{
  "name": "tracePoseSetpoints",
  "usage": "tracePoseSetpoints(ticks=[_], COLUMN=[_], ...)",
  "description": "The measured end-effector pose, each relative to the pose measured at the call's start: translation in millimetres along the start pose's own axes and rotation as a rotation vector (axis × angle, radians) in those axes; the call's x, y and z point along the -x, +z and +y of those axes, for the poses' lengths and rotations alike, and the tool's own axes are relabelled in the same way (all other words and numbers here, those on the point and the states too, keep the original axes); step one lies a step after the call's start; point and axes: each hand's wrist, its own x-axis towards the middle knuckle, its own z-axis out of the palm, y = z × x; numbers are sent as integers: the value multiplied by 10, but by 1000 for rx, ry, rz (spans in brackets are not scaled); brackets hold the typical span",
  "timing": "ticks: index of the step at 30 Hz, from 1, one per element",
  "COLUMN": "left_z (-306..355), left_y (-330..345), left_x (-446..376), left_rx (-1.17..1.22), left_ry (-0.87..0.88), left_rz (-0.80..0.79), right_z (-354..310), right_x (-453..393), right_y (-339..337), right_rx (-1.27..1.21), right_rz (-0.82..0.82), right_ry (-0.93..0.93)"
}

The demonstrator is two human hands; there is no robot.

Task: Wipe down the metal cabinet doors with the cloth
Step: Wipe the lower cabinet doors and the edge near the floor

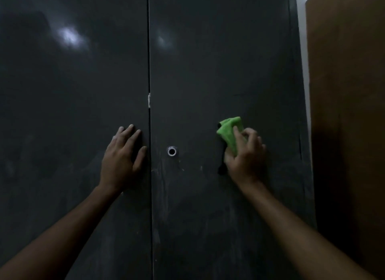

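I am pressing my left hand (pixel 123 158) flat, fingers spread, against the left door (pixel 73 113) to steady it, while my right hand (pixel 244 156) is clamping the green cloth (pixel 229 131) against the right door (pixel 208 81), fabric bunching above my fingertips.

We have a single view, taken from the person's head and facing straight at two dark cabinet doors, the left door (pixel 73 113) and the right door (pixel 218 71), which fill nearly the whole frame. The camera stands close: both forearms reach in from the bottom corners, with the left hand (pixel 121 156) and the right hand (pixel 244 154) at about mid-height. The seam (pixel 149 50) between the doors runs almost vertically just left of centre, so we look roughly square-on. Wide-angle bending shows at the right edge, where a brown panel (pixel 345 113) leans. No second view exists to share any part.
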Motion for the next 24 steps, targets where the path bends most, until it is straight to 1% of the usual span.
tracePoseSetpoints(ticks=[1, 2, 4, 5, 6, 7, 8, 10, 11, 12, 13, 15, 16, 17, 18, 20, 21, 22, 23, 24], left_z=[-4, -1, 10, 21, 34, 49, 51, 36, 26, 9, -4, -17, -4, 2, -6, -27, -47, -70, -87, -110], left_y=[-9, -18, -39, -53, -75, -105, -140, -229, -280, -326, -358, -387, -390, -376, -360, -358, -365, -379, -399, -425], left_x=[-3, -1, 4, 0, -9, -20, -28, -31, -36, -32, -14, 66, 109, 147, 187, 243, 266, 286, 297, 302], left_rx=[4, 7, 18, 27, 41, 66, 108, 288, 413, 506, 547, 620, 703, 797, 865, 928, 962, 1003, 1043, 1082], left_ry=[0, -3, -11, -15, -22, -34, -51, -111, -151, -190, -225, -331, -409, -487, -556, -682, -736, -787, -838, -889], left_rz=[-3, -10, -28, -39, -57, -88, -131, -216, -224, -192, -137, -72, -65, -54, -30, 13, 2, -38, -96, -151], right_z=[-191, -324, -407, -381, -349, -345, -378, -533, -645, -754, -834, -917, -954, -1029, -1144, -1387, -1491, -1549, -1567, -1553], right_x=[140, 326, 693, 760, 741, 666, 563, 402, 417, 487, 594, 713, 617, 461, 280, -33, -92, -54, 65, 240], right_y=[54, 99, 107, 74, 57, 62, 84, 153, 184, 217, 251, 259, 260, 269, 285, 330, 323, 323, 323, 312], right_rx=[-37, -65, -82, -69, -55, -39, -27, -58, -86, -92, -74, -7, 31, 67, 102, 111, 121, 117, 97, 60], right_rz=[-15, -62, -206, -275, -305, -306, -298, -230, -191, -171, -189, -267, -262, -243, -228, -176, -175, -189, -220, -271], right_ry=[-42, -194, -635, -802, -895, -902, -816, -469, -372, -396, -529, -880, -959, -940, -832, -487, -364, -325, -365, -480])
